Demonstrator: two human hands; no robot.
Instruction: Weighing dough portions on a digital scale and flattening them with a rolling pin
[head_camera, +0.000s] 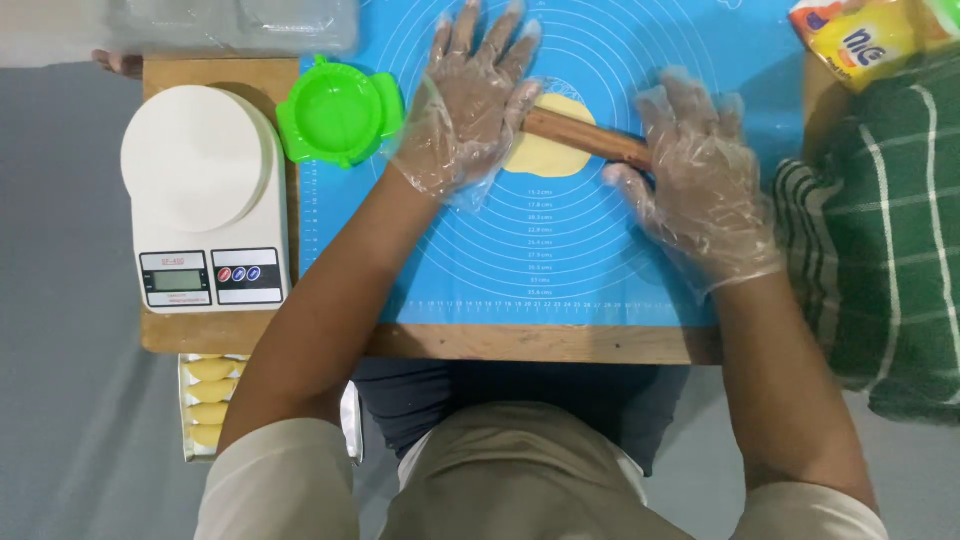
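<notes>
While the left hand (470, 100) presses spread flat on the rolling pin (585, 137), the right hand (705, 190) lies spread over its end.

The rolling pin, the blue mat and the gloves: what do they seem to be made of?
Rolling pin: probably wood, brown and matt, with no shine. Blue mat: looks like silicone or soft plastic, smooth, lying flat with printed circles. Gloves on the left hand and right hand: thin clear plastic film, wrinkled and loose, skin showing through.
</notes>
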